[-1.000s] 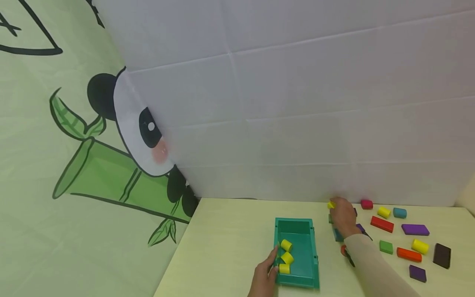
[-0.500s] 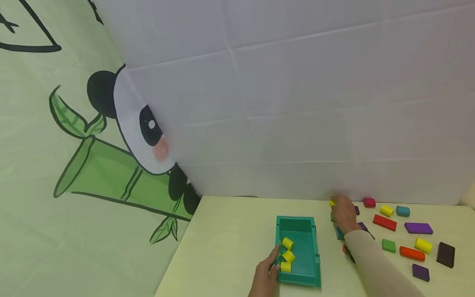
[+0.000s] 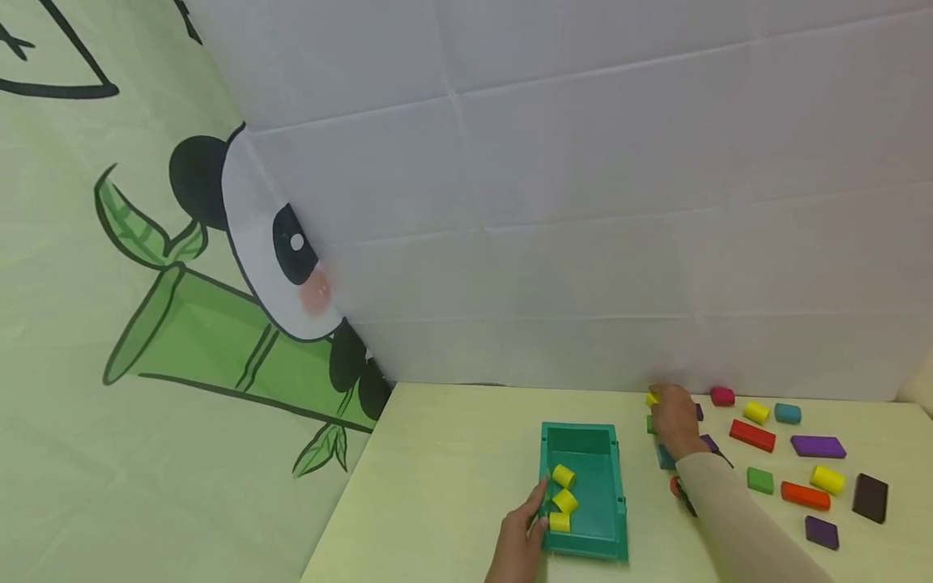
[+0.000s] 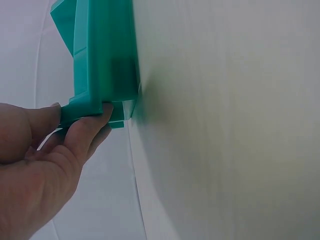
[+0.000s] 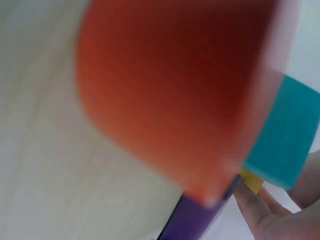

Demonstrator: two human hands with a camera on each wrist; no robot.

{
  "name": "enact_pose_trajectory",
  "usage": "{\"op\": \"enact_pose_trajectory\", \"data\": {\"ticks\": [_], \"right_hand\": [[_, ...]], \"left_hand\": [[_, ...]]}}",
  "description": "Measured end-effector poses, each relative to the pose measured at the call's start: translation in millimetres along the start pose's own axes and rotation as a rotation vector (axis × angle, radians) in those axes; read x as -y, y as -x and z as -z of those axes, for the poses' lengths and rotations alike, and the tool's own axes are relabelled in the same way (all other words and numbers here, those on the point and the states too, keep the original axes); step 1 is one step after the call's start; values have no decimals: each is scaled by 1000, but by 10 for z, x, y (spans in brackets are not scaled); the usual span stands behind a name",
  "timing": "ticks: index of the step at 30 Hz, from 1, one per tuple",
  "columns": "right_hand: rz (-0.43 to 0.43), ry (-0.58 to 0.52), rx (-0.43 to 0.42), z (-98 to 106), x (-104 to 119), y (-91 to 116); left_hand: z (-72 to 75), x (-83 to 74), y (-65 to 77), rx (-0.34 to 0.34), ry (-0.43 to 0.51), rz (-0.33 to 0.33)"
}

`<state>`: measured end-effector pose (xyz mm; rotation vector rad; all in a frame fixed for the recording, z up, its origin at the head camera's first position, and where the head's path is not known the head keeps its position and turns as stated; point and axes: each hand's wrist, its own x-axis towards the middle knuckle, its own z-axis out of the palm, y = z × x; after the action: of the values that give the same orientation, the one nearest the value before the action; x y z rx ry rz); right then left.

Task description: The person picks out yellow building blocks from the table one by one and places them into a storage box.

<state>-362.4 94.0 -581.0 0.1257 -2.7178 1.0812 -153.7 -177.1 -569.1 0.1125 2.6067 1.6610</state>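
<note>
My left hand grips the left rim of a teal plastic box, thumb on one side of the wall and fingers on the other in the left wrist view. Inside the box, along its left side, lie three yellow cylinders. At the table's far edge, my right hand pinches another small yellow cylinder, partly covered by the fingers. In the right wrist view only a sliver of that yellow piece shows by the fingertips, behind a teal block.
Right of the box lie scattered blocks: a red bar, a purple block, a black block and several others. Some sit under or beside the right forearm. A blurred orange block fills much of the right wrist view. A white sheet hangs behind the table.
</note>
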Motion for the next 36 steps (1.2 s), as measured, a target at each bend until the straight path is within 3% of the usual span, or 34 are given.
{"op": "enact_pose_trajectory", "data": {"ticks": [21, 27, 36], "right_hand": [[0, -77, -42, 40, 144, 203], [49, -80, -87, 69, 200, 226], [40, -112, -110, 121, 415, 249]], "left_hand": [[-7, 15, 6, 19, 31, 43], [-5, 8, 5, 15, 26, 52], [8, 2, -8, 17, 13, 9]]}}
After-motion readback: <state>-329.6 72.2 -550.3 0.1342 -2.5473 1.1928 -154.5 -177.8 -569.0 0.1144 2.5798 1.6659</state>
